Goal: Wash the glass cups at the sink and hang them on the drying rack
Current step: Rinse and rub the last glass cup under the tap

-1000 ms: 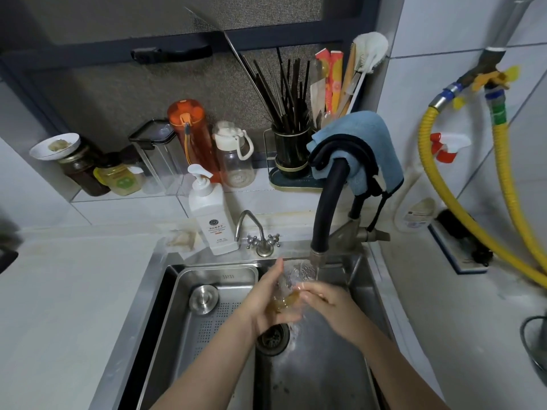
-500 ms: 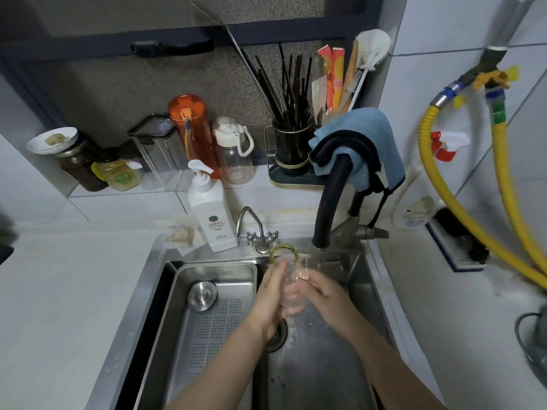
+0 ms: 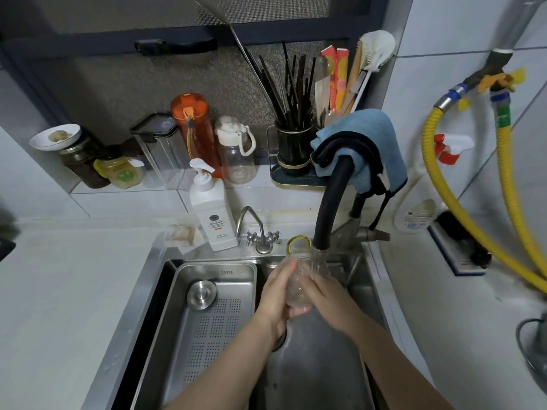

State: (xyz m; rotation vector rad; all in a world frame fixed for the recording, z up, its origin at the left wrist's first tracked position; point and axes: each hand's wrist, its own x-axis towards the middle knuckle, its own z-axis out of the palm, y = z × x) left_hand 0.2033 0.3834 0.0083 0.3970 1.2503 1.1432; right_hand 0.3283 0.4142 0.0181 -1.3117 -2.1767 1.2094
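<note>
Both hands clasp a glass cup (image 3: 297, 287) under the black tap (image 3: 328, 214).
Left hand (image 3: 276, 294) and right hand (image 3: 324, 294) wrap its sides over the sink (image 3: 313, 365) (soap bottle (image 3: 213, 216) stands behind, draining tray (image 3: 207, 321) left).

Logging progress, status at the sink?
Left hand and right hand both gripping glass cup under black faucet. Cup unhung. Nothing in the way.

A second ago the glass cup (image 3: 297, 284) lay low between the hands with amber liquid in its base. Now the left hand (image 3: 276, 294) and right hand (image 3: 324, 294) hold it raised under the black faucet spout (image 3: 328, 208), its yellow handle (image 3: 299, 243) pointing up, and the amber liquid is gone.
</note>
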